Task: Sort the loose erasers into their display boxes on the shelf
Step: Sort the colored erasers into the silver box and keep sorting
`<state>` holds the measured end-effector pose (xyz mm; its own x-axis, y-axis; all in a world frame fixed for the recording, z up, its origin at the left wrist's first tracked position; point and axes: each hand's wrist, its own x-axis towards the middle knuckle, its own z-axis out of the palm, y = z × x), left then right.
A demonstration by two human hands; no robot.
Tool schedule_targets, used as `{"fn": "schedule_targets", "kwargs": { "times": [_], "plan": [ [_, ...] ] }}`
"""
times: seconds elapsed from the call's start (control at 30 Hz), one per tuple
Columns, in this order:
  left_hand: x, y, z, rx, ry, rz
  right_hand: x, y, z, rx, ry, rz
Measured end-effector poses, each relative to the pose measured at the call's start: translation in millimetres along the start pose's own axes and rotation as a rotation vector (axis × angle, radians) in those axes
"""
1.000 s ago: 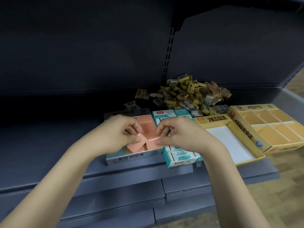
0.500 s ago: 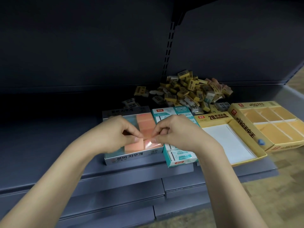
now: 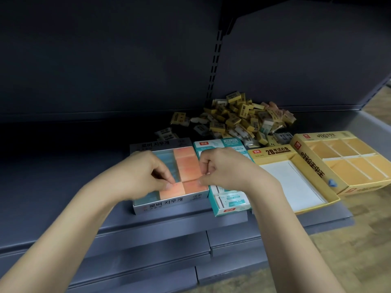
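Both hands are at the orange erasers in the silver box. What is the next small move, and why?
Probably let go and reach for the pile. Left hand and right hand pinch two orange erasers that already look level in the silver box, and many remain unsorted.

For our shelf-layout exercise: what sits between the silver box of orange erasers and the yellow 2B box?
In the head view, the teal-and-white eraser box sits between the silver box and the yellow 2B box.
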<state>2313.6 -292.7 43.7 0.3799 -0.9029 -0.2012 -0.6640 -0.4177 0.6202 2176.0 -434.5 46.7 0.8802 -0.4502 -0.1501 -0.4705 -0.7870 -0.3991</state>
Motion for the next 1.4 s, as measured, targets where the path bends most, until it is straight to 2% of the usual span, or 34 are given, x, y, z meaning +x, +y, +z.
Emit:
{"fn": "schedule_targets", "kwargs": {
  "times": [0.27,0.47,0.67,0.8,0.93,1.1,1.4],
  "plan": [
    [2,2,-1,-0.017,-0.005,-0.007,0,-1,-3,0.034,0.02,-0.067],
    [22,31,3,-0.062,0.138,0.047,1,18,-16,0.099,0.094,-0.143],
    [53,65,21,-0.001,0.192,0.096,3,54,-36,0.017,0.142,-0.221],
    [74,83,37,0.06,0.237,0.174,6,86,-53,-0.095,0.143,-0.237],
    [97,104,50,0.2,0.266,0.267,4,127,-81,-0.062,0.191,-0.263],
    [129,133,64,0.339,0.316,0.29,10,198,-113,-0.17,0.273,-0.232],
    [188,193,83,0.516,0.346,0.288,23,295,-165,-0.311,0.286,-0.188]
  ]
}}
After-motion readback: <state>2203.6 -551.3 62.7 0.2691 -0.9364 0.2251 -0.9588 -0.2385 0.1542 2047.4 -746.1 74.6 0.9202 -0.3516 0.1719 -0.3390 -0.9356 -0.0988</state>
